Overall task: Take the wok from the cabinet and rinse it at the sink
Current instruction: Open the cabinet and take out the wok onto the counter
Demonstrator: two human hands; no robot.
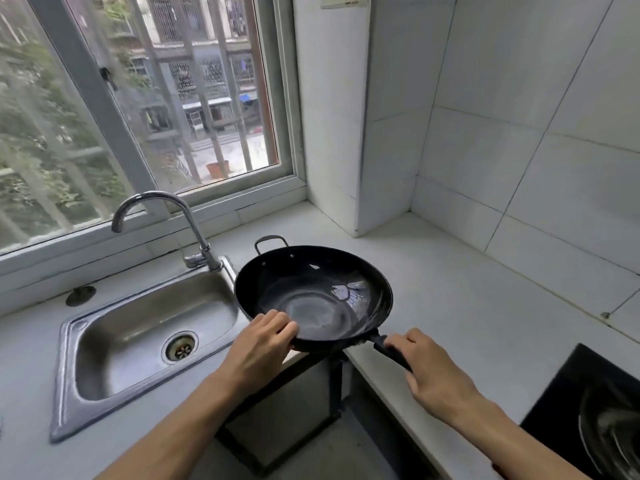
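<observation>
The wok point(313, 299) sits level just right of the sink point(145, 344), its left rim overhanging the sink's right edge and its near rim jutting past the counter point(467, 306) edge over an open gap below. The left hand point(265, 344) pinches the wok's near-left rim, fingers curled over the lip, thumb underneath out of sight. The right hand point(433, 368) is closed around the long black handle point(388, 351), which points toward the person and to the right of the sink. A small loop handle point(272, 242) stands on the wok's far rim, close to the faucet point(194, 230) base.

The faucet rises from the sink's far-right corner and arches left, its spout hanging over the far-left part of the basin; no water shows. The basin is bare, with the drain point(180, 347) near its middle. A dark round plug point(80, 295) lies on the counter behind the sink's far-left corner.

Right of the sink the counter runs wide and bare to the tiled wall point(519, 150), with a tiled column point(346, 116) closing the far corner beside the window point(138, 98). A black cooktop point(588, 410) fills the counter's near-right end, well apart from the sink. Below the wok, a dark cabinet frame point(332, 375) edges the gap.
</observation>
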